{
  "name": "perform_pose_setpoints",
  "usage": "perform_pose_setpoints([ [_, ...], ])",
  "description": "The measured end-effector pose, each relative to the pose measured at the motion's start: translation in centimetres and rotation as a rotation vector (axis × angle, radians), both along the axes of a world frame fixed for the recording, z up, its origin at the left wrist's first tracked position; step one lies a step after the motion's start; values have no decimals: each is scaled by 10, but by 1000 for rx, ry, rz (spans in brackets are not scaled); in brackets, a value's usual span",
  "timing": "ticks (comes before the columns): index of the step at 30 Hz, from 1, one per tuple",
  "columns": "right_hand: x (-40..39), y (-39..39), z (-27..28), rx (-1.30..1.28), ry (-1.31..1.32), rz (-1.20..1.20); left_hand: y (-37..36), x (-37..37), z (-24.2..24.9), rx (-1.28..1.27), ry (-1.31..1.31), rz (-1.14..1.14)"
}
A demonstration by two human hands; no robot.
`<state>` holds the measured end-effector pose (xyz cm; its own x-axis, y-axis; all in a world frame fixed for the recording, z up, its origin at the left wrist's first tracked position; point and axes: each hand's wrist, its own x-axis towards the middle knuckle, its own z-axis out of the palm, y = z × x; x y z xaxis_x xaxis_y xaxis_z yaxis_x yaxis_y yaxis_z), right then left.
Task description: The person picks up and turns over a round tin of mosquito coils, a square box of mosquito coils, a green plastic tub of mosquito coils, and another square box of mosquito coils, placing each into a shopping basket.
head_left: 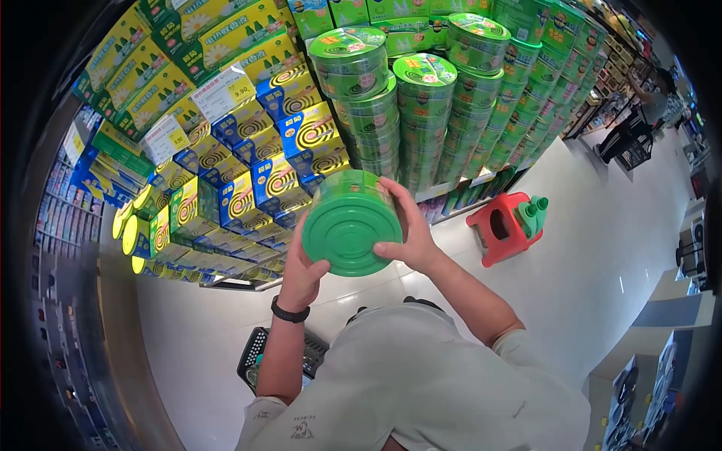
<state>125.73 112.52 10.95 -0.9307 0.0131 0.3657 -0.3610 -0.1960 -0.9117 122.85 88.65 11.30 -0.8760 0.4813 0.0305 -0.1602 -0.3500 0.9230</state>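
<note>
Between my two hands is a round green tub, tilted so that its flat green end with raised rings faces me. My left hand grips its left side, thumb on the lower rim. On the other side, my right hand wraps the wall, with the thumb pressed on the flat end. Similar green tubs with printed tops stand in tall stacks just beyond. Left of them, blue and yellow boxes with a black coil pattern are piled high.
Yellow-green boxes and white price cards top the display. On the floor to the right, a red plastic stool stands beside a green bottle. A dark shopping basket sits by my left side. Farther off, a person carries a basket.
</note>
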Motion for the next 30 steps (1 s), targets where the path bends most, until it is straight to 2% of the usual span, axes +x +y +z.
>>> perform_pose_setpoints([
  [3,-5,2,3,107,46,-11,-2,-10,6,15,72,-28],
  [5,-8,5,8,396,199,-45,-8,-16,8,31,97,-32],
  [7,-13,-1,15,444,218,-38,-21,-24,8,-84,388,-16],
  [10,-21,-18,18,501,218,-17,-41,-33,12,-98,424,-32],
  [13,-29,-35,13,455,260,-19,-58,-38,12,-125,416,-34],
  [18,-32,-49,12,458,97,0,-74,-47,5,-126,429,-29],
  [20,-26,-56,7,449,38,-48,-72,-45,2,-88,294,23],
  [22,-25,-65,-11,168,-179,43,-69,-43,-17,-73,157,70],
  [23,-24,-65,-19,175,-163,-5,-67,-41,-22,-77,96,45],
  [25,-18,-65,-31,-46,-360,45,-63,-39,-38,-80,46,-8],
  [27,-8,-58,-36,-78,-433,30,-56,-36,-53,-119,-94,2],
  [30,6,-42,-37,-95,-546,43,-37,-29,-55,-94,-124,-74],
])
